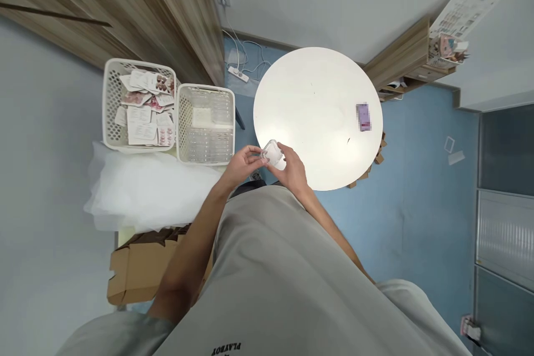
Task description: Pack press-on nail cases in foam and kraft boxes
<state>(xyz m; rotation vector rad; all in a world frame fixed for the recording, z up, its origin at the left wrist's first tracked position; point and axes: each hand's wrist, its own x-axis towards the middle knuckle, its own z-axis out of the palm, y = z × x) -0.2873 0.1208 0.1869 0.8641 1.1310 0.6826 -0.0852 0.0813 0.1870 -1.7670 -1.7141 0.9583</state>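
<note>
Both of my hands meet at the near edge of a round white table (317, 94) and hold a small clear plastic box (272, 153) between them. My left hand (244, 160) pinches the box's left side with thumb and fingertips. My right hand (293, 167) wraps around its right side from below. The box looks see-through; I cannot make out its contents. A small purple packet (364, 116) lies alone on the table to the right, well away from both hands.
Left of the table stand two white baskets: one (112, 101) filled with printed cards, the other (182, 122) with clear plastic boxes. White wrapping film (142, 189) lies below them, flat brown cardboard (142, 267) lower still. A wooden shelf (409, 61) stands at the back right, a power strip (238, 73) on the blue floor.
</note>
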